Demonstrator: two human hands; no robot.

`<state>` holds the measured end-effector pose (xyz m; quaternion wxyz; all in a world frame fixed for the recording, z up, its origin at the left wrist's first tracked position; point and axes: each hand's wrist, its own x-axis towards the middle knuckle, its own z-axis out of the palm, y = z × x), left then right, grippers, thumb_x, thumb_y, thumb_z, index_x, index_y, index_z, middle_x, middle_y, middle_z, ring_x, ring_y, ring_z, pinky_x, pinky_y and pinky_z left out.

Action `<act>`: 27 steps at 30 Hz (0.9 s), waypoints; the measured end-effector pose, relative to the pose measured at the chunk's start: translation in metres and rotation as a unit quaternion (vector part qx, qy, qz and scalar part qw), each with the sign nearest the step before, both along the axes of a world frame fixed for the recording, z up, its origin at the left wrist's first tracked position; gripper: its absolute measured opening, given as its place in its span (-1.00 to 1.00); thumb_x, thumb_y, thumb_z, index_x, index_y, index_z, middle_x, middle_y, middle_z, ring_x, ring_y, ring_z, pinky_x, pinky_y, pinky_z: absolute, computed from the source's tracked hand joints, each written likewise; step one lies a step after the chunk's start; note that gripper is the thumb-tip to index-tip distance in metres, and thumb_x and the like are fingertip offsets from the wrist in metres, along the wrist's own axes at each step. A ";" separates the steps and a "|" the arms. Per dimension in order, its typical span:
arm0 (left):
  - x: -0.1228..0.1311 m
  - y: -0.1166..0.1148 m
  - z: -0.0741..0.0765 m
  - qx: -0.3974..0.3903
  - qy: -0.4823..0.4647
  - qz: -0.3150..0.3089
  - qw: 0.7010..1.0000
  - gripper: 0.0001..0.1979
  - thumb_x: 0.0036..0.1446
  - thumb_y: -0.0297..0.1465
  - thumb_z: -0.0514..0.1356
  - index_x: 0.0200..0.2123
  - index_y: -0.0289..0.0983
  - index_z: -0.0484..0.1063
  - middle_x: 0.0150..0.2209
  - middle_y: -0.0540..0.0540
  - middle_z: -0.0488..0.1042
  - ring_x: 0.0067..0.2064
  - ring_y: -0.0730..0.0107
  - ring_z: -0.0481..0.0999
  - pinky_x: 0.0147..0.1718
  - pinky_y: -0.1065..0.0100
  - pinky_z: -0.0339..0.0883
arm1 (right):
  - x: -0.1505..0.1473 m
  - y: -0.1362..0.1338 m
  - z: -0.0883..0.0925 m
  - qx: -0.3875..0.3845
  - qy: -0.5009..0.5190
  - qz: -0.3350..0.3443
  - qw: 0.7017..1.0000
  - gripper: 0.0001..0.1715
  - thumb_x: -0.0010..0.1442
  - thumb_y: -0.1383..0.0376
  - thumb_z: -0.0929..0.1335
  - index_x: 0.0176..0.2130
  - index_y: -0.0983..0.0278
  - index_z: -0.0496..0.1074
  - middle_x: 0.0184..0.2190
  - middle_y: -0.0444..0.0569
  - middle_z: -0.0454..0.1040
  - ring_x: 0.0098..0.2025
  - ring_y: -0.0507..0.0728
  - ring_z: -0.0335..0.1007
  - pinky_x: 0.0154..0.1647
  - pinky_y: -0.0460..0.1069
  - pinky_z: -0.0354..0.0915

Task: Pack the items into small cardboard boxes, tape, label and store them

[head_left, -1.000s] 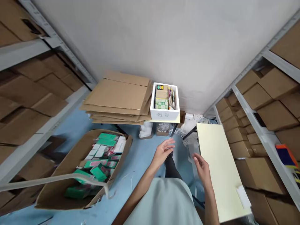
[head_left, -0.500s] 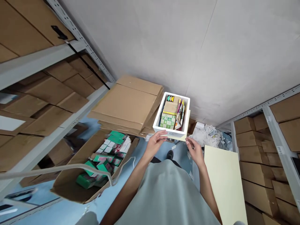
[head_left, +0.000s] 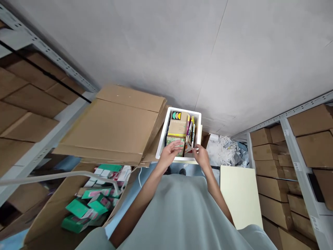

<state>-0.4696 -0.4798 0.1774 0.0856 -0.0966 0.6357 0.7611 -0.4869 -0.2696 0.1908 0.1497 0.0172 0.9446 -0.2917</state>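
Observation:
A white foam box in front of me holds a brown carton, a green-and-white patterned box and several thin colourful packets standing upright along the right side. My left hand reaches over the near rim with its fingers extended above the patterned box; whether they touch it I cannot tell. At the near right corner, my right hand has thumb and fingertips drawn together beside the packets. What lies between those fingers, if anything, is too small to name.
Flattened cardboard is stacked left of the foam box. Below it, an open carton contains green-and-white boxes. A cream board and crumpled white paper lie right. Shelves of brown cartons flank both sides.
Both hands have moved from the near outer edge of the foam box up over its rim. My right fingers have closed together. The view has shifted, with the left carton now nearer.

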 end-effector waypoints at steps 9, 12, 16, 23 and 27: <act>-0.032 -0.022 -0.004 -0.001 0.010 -0.060 0.998 -0.46 0.06 -0.31 0.37 0.15 -0.23 0.56 0.16 -0.21 0.68 0.05 0.11 0.72 0.13 0.05 0.59 | -0.050 -0.051 -0.027 0.226 -0.081 -0.048 0.970 -0.63 0.53 0.32 0.29 0.13 0.47 0.57 0.04 0.45 0.66 0.13 0.34 0.66 0.09 0.08 0.47; -0.033 -0.025 -0.011 0.014 0.003 -0.083 0.996 -0.47 0.05 -0.34 0.36 0.14 -0.23 0.57 0.14 -0.22 0.68 0.05 0.11 0.72 0.16 0.03 0.57 | -0.055 -0.060 -0.034 0.232 -0.086 -0.054 0.967 -0.64 0.52 0.40 0.27 0.06 0.48 0.62 0.02 0.45 0.67 0.13 0.32 0.66 0.10 0.06 0.47; -0.033 -0.023 -0.021 0.035 -0.014 -0.114 0.993 -0.48 0.05 -0.33 0.38 0.12 -0.26 0.59 0.13 -0.28 0.68 0.03 0.08 0.73 0.17 0.00 0.57 | -0.056 -0.066 -0.034 0.236 -0.091 -0.072 0.965 -0.62 0.50 0.44 0.26 0.05 0.48 0.64 -0.02 0.44 0.69 0.09 0.29 0.69 0.06 0.02 0.48; -0.026 -0.015 -0.039 0.014 -0.042 -0.136 0.990 -0.56 0.12 -0.25 0.41 0.05 -0.26 0.61 0.20 -0.31 0.64 0.24 -0.02 0.63 0.32 -0.02 0.44 | -0.031 -0.056 0.006 0.228 -0.036 -0.140 0.963 -0.55 0.57 0.22 0.21 0.09 0.42 0.58 -0.03 0.40 0.69 0.04 0.34 0.70 0.03 0.03 0.46; -0.024 -0.011 -0.042 0.017 -0.064 -0.126 0.990 -0.47 0.21 -0.12 0.40 0.17 -0.25 0.55 0.33 -0.33 0.53 0.37 -0.06 0.52 0.35 0.03 0.39 | 0.008 -0.050 0.034 0.062 0.052 -0.199 0.977 -0.52 0.56 0.03 0.24 0.01 0.30 0.58 -0.22 0.20 0.73 -0.12 0.30 0.73 -0.10 -0.01 0.47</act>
